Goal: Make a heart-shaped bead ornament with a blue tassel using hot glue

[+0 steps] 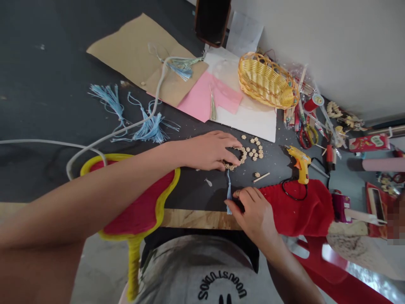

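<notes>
My left hand (209, 151) reaches in from the left, palm down, with its fingers spread over a ring of small wooden flower-shaped beads (243, 156). Its fingertips touch the ring, and the hand hides part of it. From the ring a light blue tassel (229, 188) hangs toward the table's front edge. My right hand (255, 211) is beside the tassel's lower end, thumb tip against the strands and a gap between thumb and bent index finger. Several loose flower beads (255, 150) lie right of the ring, with a short thin stick (261, 177) below them.
A yellow glue gun (300, 164) and red felt (297, 211) are on the right. Behind are a wicker basket (265, 80), scissors (306, 134), white board (253, 122) and pink paper (199, 99). Blue tassels (152, 126), a white cable (126, 128) and a yellow-rimmed fan (142, 202) are left.
</notes>
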